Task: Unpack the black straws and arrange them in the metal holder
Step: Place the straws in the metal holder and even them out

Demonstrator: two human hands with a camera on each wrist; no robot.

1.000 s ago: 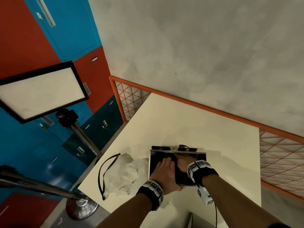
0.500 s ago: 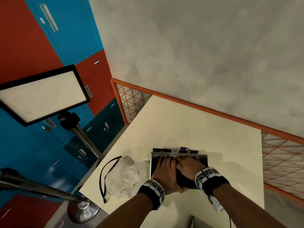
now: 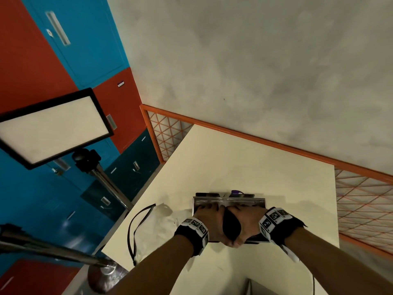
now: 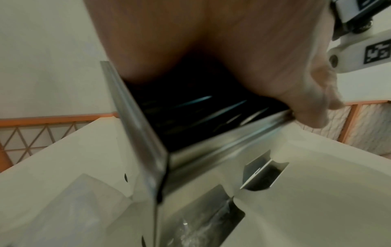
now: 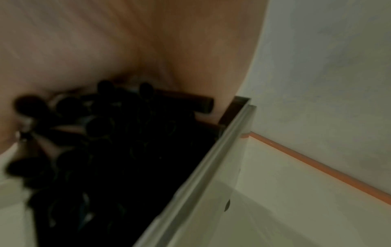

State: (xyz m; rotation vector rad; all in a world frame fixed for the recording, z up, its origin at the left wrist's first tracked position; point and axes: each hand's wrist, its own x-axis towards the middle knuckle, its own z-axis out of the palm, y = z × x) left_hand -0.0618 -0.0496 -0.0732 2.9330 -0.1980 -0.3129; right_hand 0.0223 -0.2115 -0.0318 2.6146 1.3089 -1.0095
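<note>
Changing since earlier: right hand point(image 3: 244, 222) has slid nearer across the black plastic straws point(image 3: 231, 225).
Straws: lengthwise, left-right, inside shiny rectangular metal holder point(image 3: 229, 202) on cream bench point(image 3: 244, 162).
Fingers: both hands, left hand point(image 3: 209, 220) too, flat, pressing straws.

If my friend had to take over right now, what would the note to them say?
Left hand: lies on the straws in the holder; its fingers look fairly straight.
Right hand: also on the straws, beside the left; its fingers can't be seen clearly.
The holder sits on the table. The bag lies left of it and looks empty.
Done: straws unpacked and in the holder.
Left: even them out, then lift both hands away.
</note>
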